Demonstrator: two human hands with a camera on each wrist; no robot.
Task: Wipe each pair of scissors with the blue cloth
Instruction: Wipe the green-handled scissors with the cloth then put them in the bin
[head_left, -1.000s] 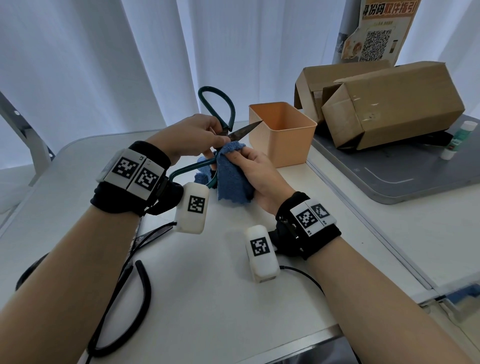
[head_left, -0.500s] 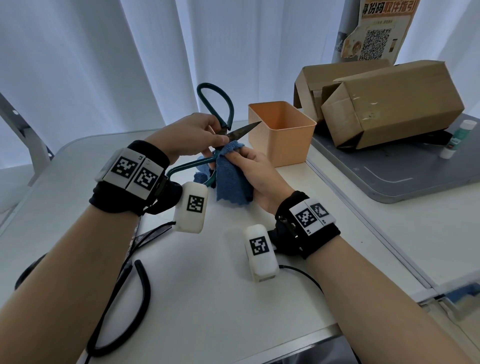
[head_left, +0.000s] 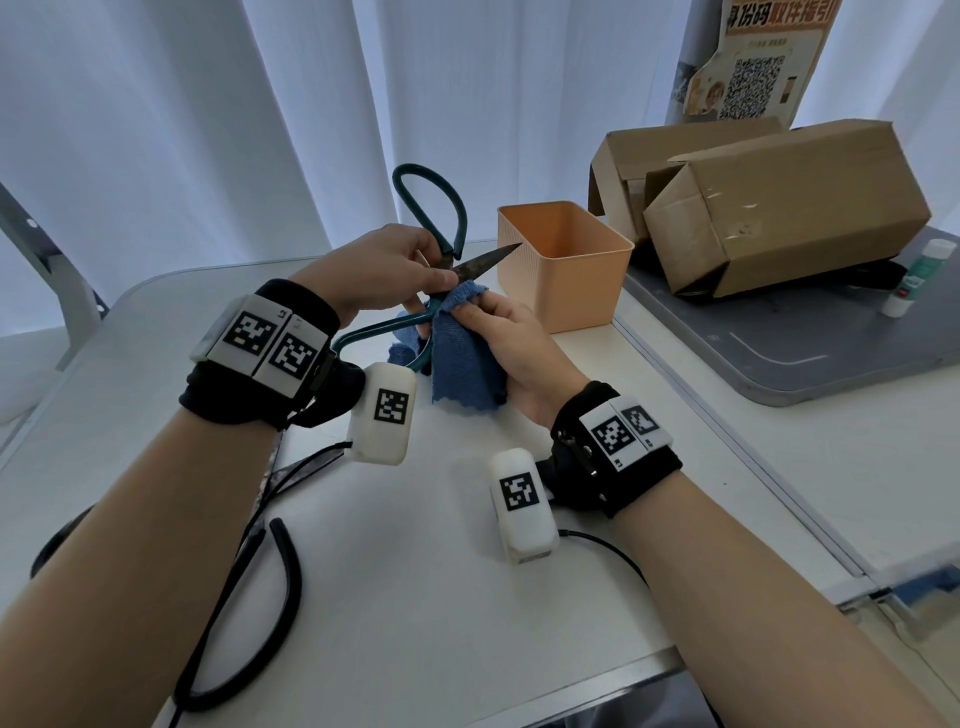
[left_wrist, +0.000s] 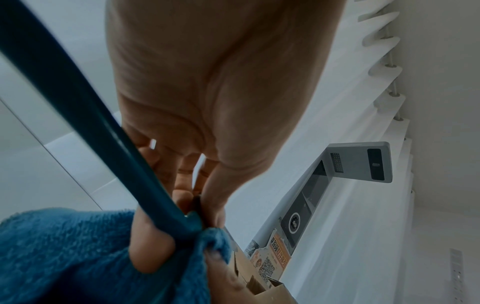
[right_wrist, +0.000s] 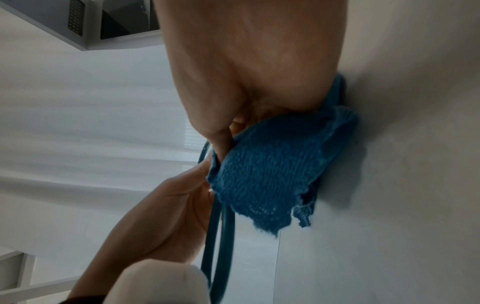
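Green-handled scissors (head_left: 431, 208) are held above the white table, their dark blade (head_left: 485, 261) pointing right toward the orange bin. My left hand (head_left: 387, 262) pinches them near the pivot; the left wrist view shows a green handle (left_wrist: 85, 115) running under the palm. My right hand (head_left: 506, 343) grips the blue cloth (head_left: 462, 358) and presses it against the scissors just below the pivot. In the right wrist view the cloth (right_wrist: 275, 170) hangs from the fingers beside the green handle loop (right_wrist: 221, 246). A second pair with black handles (head_left: 283, 566) lies on the table under my left forearm.
An orange bin (head_left: 563, 265) stands just right of the blade tip. Two cardboard boxes (head_left: 779, 202) lie on a grey tray (head_left: 810, 358) at the right, with a small white bottle (head_left: 917, 278) beside them. White curtains hang behind the table.
The scissors and both hands have barely shifted; the cloth stays pressed near the pivot below the blade.
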